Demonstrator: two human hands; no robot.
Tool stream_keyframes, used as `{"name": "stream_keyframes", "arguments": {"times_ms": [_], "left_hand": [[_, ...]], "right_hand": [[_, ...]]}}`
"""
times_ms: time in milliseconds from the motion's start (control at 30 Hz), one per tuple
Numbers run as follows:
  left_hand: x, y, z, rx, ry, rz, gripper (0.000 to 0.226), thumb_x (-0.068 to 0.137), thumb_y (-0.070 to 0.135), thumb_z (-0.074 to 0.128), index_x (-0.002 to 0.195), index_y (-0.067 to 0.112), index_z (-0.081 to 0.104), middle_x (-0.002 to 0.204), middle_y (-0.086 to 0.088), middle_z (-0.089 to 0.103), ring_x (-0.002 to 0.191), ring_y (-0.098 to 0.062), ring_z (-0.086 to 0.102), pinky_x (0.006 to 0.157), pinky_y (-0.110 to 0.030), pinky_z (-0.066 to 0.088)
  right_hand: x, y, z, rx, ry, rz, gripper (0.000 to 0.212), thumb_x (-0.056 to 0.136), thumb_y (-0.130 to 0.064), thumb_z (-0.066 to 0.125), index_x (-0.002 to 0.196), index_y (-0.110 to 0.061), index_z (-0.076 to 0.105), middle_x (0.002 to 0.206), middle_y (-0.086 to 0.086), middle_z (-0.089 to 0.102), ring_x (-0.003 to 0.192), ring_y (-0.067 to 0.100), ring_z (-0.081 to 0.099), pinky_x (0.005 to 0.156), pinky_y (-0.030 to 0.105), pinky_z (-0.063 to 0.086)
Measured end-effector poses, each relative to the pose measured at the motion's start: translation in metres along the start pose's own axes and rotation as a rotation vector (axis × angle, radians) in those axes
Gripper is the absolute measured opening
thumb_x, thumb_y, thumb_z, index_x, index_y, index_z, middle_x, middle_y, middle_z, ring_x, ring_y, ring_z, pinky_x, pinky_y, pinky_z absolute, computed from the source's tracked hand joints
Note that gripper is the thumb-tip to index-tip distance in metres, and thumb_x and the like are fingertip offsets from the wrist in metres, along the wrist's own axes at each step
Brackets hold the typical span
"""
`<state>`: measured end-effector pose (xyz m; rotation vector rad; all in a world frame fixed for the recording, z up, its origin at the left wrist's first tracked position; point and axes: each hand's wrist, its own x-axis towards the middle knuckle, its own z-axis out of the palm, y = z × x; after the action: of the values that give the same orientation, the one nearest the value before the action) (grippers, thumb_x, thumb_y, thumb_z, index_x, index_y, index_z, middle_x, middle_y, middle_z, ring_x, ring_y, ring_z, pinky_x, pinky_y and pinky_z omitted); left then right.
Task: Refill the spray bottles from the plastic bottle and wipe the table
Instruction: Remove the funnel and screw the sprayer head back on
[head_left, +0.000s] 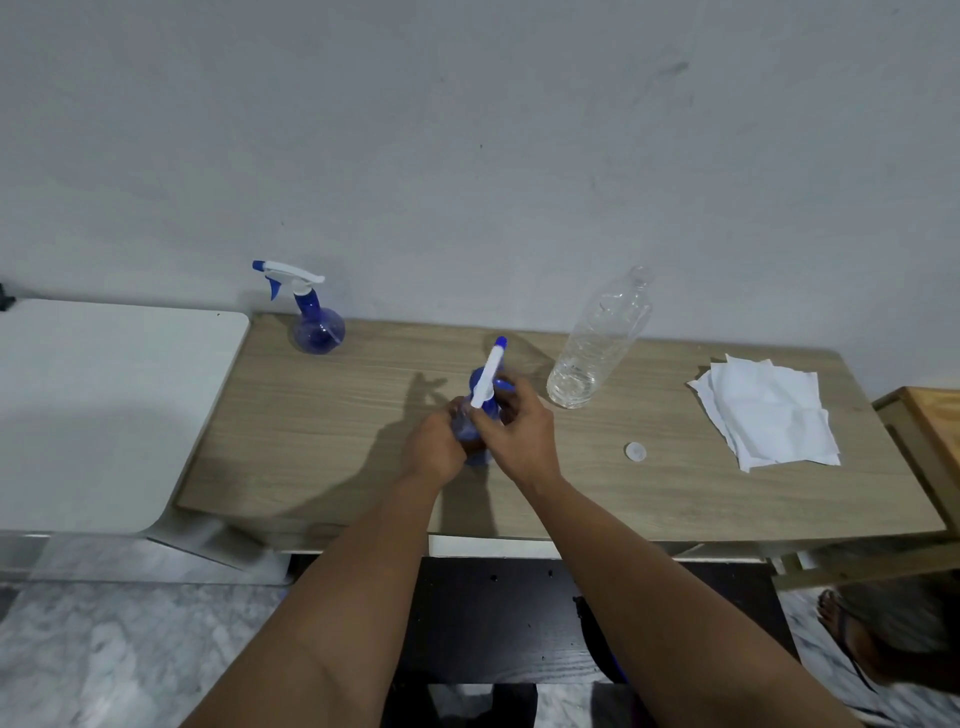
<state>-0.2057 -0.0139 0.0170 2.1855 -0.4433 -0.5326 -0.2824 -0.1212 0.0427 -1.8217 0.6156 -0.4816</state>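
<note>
A blue spray bottle with a white trigger head stands at the middle of the wooden table. My left hand grips its round body, most of which is hidden. My right hand grips its neck just under the trigger head. A second blue spray bottle stands upright at the back left near the wall. A clear plastic bottle without its cap stands to the right of my hands, nearly empty. Its white cap lies on the table. White paper towels lie in a pile at the right.
A white table adjoins the wooden one on the left. A wooden piece of furniture stands at the right edge. A grey wall runs right behind the table. Below the front edge are a dark stool and a marble floor.
</note>
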Motion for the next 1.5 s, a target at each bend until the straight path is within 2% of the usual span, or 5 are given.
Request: {"name": "stream_keyframes", "arguments": {"times_ms": [433,967,1133,1267,1500], "left_hand": [[0.001,0.001,-0.001,0.027,-0.032,-0.022,0.036,0.080,0.026,0.070,0.112,0.040,0.061,0.090,0.011,0.071,0.083,-0.017,0.068,0.074,-0.031,0.053],[-0.005,0.001,-0.003,-0.005,-0.017,-0.021,0.025,0.080,0.032,0.074,0.104,0.034,0.065,0.089,0.011,0.071,0.083,-0.014,0.067,0.077,-0.031,0.053],[-0.007,0.004,-0.005,0.046,-0.009,-0.033,0.018,0.087,0.023,0.067,0.106,0.026,0.066,0.084,0.005,0.067,0.081,-0.024,0.066,0.069,-0.029,0.046],[-0.011,0.000,-0.002,0.017,-0.030,-0.034,0.038,0.081,0.025,0.073,0.113,0.042,0.060,0.092,0.009,0.072,0.085,-0.021,0.069,0.077,-0.035,0.055],[-0.011,0.014,-0.004,0.000,0.019,-0.030,0.036,0.087,0.013,0.065,0.123,0.022,0.062,0.097,-0.004,0.070,0.090,-0.029,0.065,0.073,-0.028,0.042]], "right_hand": [[0.005,-0.001,-0.006,0.013,-0.039,-0.008,0.025,0.085,-0.026,0.084,0.106,-0.026,0.069,0.098,-0.007,0.077,0.094,0.011,0.074,0.090,0.043,0.060],[0.002,0.001,0.001,0.000,-0.075,0.009,0.036,0.086,-0.025,0.082,0.120,-0.024,0.067,0.105,-0.010,0.076,0.097,0.006,0.072,0.087,0.028,0.057],[0.006,0.001,0.001,-0.010,-0.043,0.079,0.034,0.080,-0.027,0.088,0.103,-0.022,0.064,0.102,-0.007,0.076,0.096,0.009,0.073,0.085,0.029,0.058],[0.001,0.007,0.001,-0.061,-0.089,0.030,0.031,0.087,-0.023,0.081,0.116,-0.019,0.070,0.105,-0.005,0.077,0.095,0.007,0.072,0.085,0.024,0.056],[0.010,0.000,0.001,-0.025,-0.050,0.060,0.018,0.088,-0.018,0.081,0.102,-0.011,0.072,0.091,-0.007,0.074,0.082,-0.002,0.067,0.075,0.012,0.049]]}}
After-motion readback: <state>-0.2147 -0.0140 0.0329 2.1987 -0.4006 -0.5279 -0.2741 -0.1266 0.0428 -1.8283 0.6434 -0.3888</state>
